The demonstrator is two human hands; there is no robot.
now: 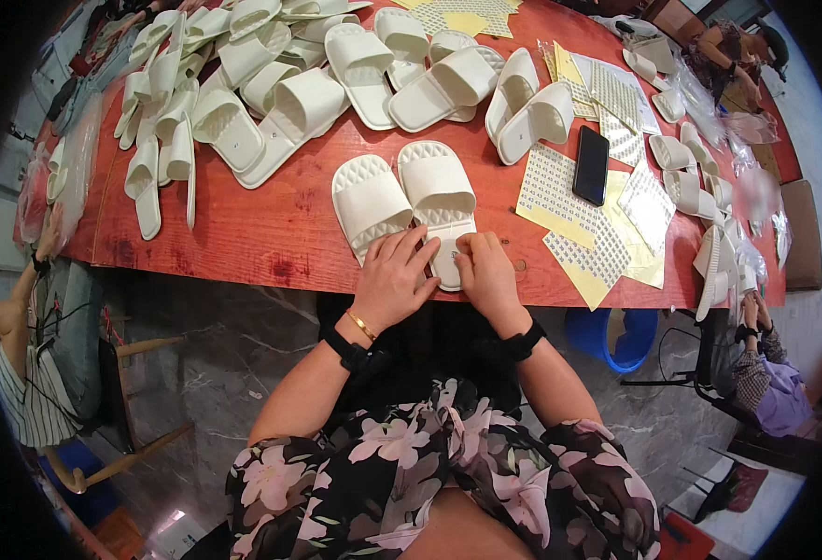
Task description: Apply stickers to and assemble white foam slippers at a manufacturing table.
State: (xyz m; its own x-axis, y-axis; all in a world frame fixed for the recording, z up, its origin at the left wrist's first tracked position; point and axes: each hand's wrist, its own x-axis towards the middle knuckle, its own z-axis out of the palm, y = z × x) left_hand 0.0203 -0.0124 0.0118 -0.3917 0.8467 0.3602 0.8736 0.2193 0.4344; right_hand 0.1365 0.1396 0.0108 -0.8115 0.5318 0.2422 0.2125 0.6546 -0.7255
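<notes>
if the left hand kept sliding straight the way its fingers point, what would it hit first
The left hand points up and slightly right, its fingers on the heel ends of the pair of white quilted foam slippers. Going on, it would probably ride up the right slipper's strap first; the heap of white slippers lies well beyond.

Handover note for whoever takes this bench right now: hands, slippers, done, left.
Left hand: flat on the heel end of the white slipper pair, gripping nothing.
Right hand: fingertips pressing on the heel of the right-side slipper; whether a sticker is under them cannot be seen.
Pair lies side by side at the near edge of the red table.
Sticker sheets and a black phone lie to the right.
Heaps of white slippers behind; which are finished cannot be told.
</notes>
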